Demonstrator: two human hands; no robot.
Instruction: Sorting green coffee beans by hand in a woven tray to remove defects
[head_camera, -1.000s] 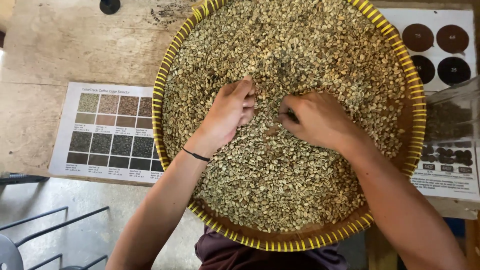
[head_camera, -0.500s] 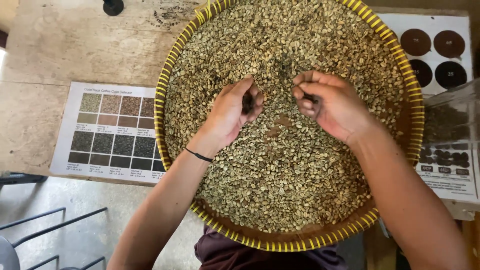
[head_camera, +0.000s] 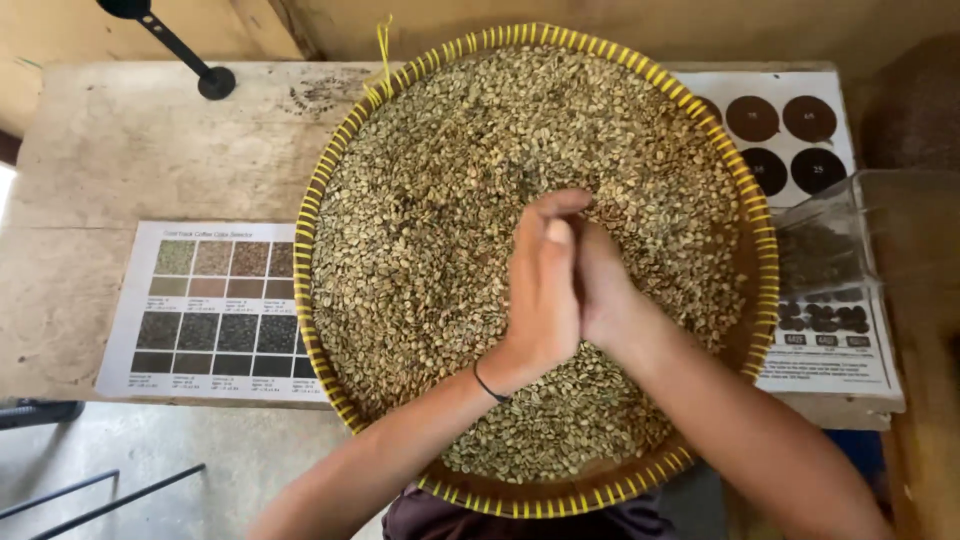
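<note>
A round woven tray with a yellow rim (head_camera: 308, 300) lies on a wooden table (head_camera: 120, 150). It is heaped with pale green coffee beans (head_camera: 430, 200). Both hands are lifted above the middle of the beans and pressed side by side. My left hand (head_camera: 545, 285) stands on edge with its back toward me, and a thin black band (head_camera: 490, 388) circles its wrist. My right hand (head_camera: 603, 290) rests against the left palm and is partly hidden behind it. Whatever lies between the palms is hidden.
A printed chart of bean colour swatches (head_camera: 215, 310) lies left of the tray. Right of it are a sheet with dark round discs (head_camera: 790, 130) and a clear plastic container of dark beans (head_camera: 825, 245). A black stand base (head_camera: 215, 82) sits at the back left. Metal bars (head_camera: 100, 490) show below the table.
Both hands have left the beans, where they were picking apart from each other, and come together above the tray. The view has tilted, so the tray sits lower in frame.
</note>
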